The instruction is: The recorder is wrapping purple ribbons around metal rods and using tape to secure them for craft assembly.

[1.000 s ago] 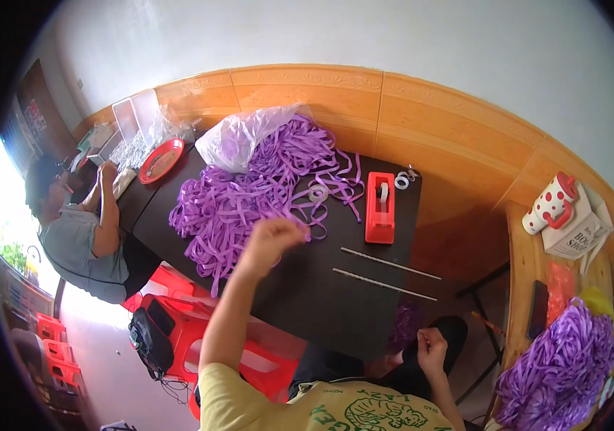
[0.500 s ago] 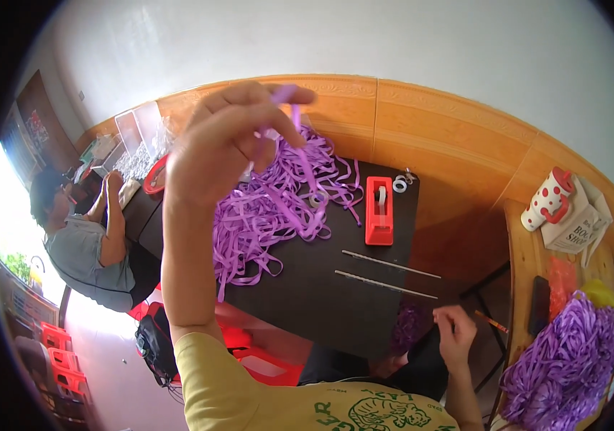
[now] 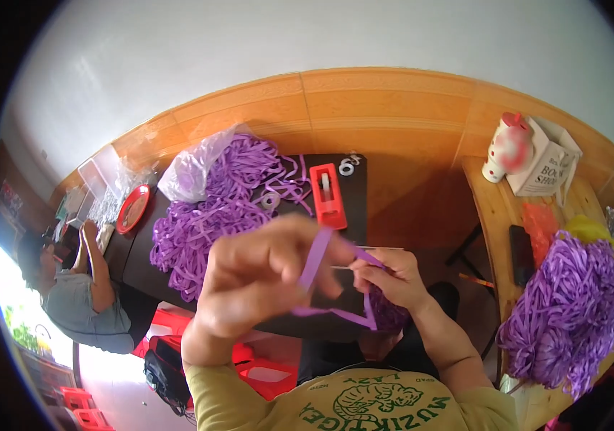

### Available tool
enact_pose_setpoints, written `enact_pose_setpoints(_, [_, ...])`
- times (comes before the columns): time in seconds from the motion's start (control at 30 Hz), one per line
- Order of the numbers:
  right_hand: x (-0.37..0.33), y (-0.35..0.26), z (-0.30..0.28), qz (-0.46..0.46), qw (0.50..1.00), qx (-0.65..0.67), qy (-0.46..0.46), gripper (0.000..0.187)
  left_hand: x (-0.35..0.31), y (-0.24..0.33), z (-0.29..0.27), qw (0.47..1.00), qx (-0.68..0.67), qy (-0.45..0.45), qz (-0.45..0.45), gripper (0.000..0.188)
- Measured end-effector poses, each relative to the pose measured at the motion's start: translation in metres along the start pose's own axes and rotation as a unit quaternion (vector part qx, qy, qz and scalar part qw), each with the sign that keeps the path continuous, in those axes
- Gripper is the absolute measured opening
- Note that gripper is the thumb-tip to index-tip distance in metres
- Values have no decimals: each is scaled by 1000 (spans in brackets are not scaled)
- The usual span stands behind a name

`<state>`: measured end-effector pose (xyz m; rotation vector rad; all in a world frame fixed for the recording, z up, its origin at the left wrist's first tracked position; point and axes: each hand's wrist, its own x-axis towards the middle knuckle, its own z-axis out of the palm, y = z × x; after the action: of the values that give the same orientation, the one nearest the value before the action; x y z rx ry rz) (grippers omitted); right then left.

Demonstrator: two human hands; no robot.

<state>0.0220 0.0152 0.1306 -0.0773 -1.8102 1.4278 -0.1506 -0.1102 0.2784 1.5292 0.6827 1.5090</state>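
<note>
A flat purple ribbon (image 3: pixel 315 260) runs in a loop between my two hands, above the front of the dark table. My left hand (image 3: pixel 260 276) is raised with bent fingers and holds the ribbon near its fingertips; motion blurs the fingers. Opposite it, my right hand (image 3: pixel 395 278) pinches the ribbon between thumb and fingers. A large tangled heap of purple ribbons (image 3: pixel 195 233) lies on the table beyond my left hand. Two thin pale sticks lie behind my hands, mostly hidden.
Past my hands stand a red tape dispenser (image 3: pixel 328 197) and some tape rolls (image 3: pixel 347 167). At right, a wooden bench (image 3: pixel 490 208) bears another purple ribbon bundle (image 3: pixel 565 316), a dotted tumbler (image 3: pixel 506 147) and a paper bag (image 3: pixel 545 161). A co-worker (image 3: pixel 91 305) sits at left.
My left hand has come down from above the ribbon heap toward me, bringing the ribbon. My right hand has risen from beside the table and now grips that ribbon. The view has shifted right.
</note>
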Motion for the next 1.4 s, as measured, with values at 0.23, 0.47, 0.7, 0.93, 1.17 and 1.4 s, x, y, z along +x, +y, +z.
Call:
enact_pose_setpoints(0.23, [-39, -15, -65, 15, 976, -211, -53, 13, -34, -70, 10, 958, 263, -104, -44, 36])
enact_pose_setpoints(0.47, [-50, -26, -66, 13, 863, -477, -164, 14, -30, -175, 68, 954, 11, 39, -296, 36])
enact_pose_setpoints(0.7, [-72, -11, -107, 197, 970, -51, -135, 31, -48, -204, 87, 925, -26, 99, -366, 22])
enact_pose_setpoints(0.93, [-71, 2, -115, 122, 984, -55, -119, 14, -56, -219, 89, 869, -236, 155, -406, 19])
enact_pose_setpoints(1.17, [-69, 11, -112, 122, 968, -191, -106, 8, -63, -241, 91, 846, -293, 190, -403, 17])
enact_pose_setpoints(1.4, [-64, 7, -114, 119, 942, -286, -133, 7, -65, -247, 92, 874, -214, 227, -372, 14])
